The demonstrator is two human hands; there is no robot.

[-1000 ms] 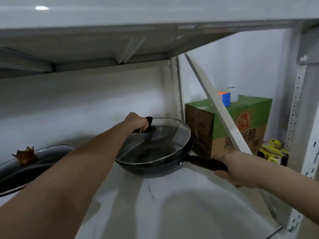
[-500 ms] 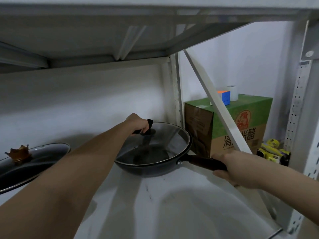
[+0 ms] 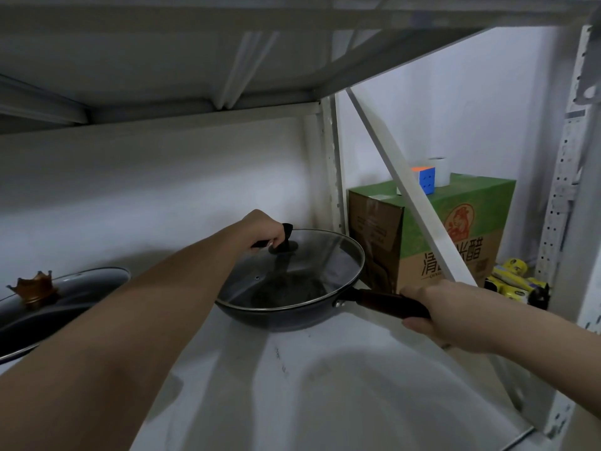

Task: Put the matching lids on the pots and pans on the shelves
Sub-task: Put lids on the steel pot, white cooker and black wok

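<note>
white metal shelf (image 3: pixel 325 402) against a white wall; left hand (image 3: pixel 265 227) grips the glass lid (image 3: pixel 312 265) knob, right hand (image 3: pixel 442 312) clasps the pan (image 3: pixel 276 317) handle; green box (image 3: pixel 471 232) at two o'clock.

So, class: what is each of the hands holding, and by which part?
The left hand grips the glass lid by its black knob. The right hand grips the dark pan by its long handle.

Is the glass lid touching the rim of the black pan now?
Touching. In the head view the glass lid lies flat on the black pan, no gap along its near rim; the left hand holds its knob.
</note>
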